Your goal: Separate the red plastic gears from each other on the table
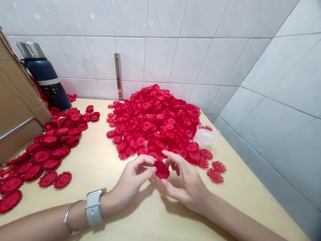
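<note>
Between both hands, above the table, is a round red fringed felt flower [161,170]. My left hand [138,175] pinches its left edge between thumb and fingers; a watch and a bangle are on that wrist. On the other side, my right hand [187,180] has its thumb and index finger spread apart around the flower. Its thumb tip lies close to the lower edge, and I cannot tell if it touches. Just beyond the hands rises a big heap of similar red flowers [155,120].
More red flowers [46,151] lie scattered at the left, beside a cardboard box [6,94] with a metal wire frame [8,138]. A dark blue bottle [47,77] stands behind them. A clear plastic tub [206,136] sits right of the heap. Tiled walls border the table [144,225].
</note>
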The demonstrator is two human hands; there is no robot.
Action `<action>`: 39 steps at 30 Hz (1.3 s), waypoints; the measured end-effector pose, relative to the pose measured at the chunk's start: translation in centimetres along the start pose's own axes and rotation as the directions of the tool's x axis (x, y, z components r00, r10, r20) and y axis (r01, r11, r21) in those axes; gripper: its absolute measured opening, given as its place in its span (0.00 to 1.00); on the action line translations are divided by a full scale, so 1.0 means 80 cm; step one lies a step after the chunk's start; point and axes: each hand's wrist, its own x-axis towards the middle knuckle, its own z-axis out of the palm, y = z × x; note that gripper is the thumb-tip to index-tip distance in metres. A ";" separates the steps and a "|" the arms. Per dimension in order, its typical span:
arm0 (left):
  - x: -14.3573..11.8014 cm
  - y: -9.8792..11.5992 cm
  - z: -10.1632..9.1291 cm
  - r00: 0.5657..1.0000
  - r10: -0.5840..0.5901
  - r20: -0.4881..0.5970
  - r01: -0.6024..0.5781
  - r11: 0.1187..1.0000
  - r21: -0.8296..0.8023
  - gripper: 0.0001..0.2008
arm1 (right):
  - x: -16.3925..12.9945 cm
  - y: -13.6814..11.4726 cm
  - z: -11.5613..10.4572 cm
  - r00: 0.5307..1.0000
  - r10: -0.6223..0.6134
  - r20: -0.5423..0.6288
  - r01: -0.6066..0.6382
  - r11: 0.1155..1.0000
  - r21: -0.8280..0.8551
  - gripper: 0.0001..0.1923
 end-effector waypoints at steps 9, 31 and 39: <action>-0.002 0.003 0.002 0.990 -0.130 0.062 0.138 0.976 -0.168 0.06 | 0.001 0.003 0.005 0.979 0.178 -0.099 -0.155 0.965 0.209 0.09; -0.001 0.002 0.003 0.981 -0.139 0.132 0.162 0.970 -0.184 0.16 | 0.013 -0.019 -0.004 0.728 0.560 0.395 -0.640 0.349 0.684 0.10; -0.001 0.003 0.003 0.981 -0.158 0.116 0.176 0.971 -0.165 0.17 | 0.011 -0.010 -0.004 0.702 0.535 0.469 -0.667 0.265 0.696 0.09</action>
